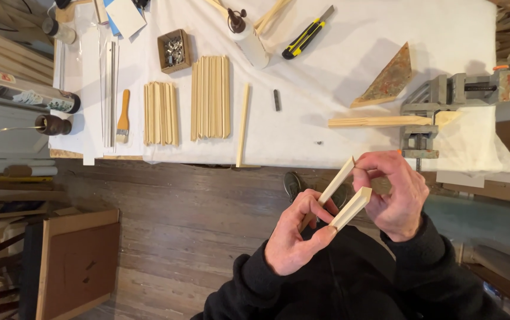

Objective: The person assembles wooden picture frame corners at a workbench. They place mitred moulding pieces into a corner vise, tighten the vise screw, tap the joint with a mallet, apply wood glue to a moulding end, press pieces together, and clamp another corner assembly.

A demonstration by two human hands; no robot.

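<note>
My left hand (295, 237) pinches two pale wood strips with mitred ends, a short thick strip (352, 207) and a longer thin strip (336, 182) behind it. My right hand (396, 192) touches the upper end of the thin strip with its fingertips. Both hands are held in front of my dark-sleeved body, below the near edge of the white-covered table (326, 89). A corner clamp (438, 106) on the table's right holds another wood strip (379, 121).
On the table lie two stacks of wood strips (210, 98), a single strip (242, 124), a brush (123, 115), a small box of hardware (173, 50), a glue bottle (248, 38), a yellow utility knife (305, 37) and a triangular wood block (388, 78). Brown panels (77, 261) lean at lower left.
</note>
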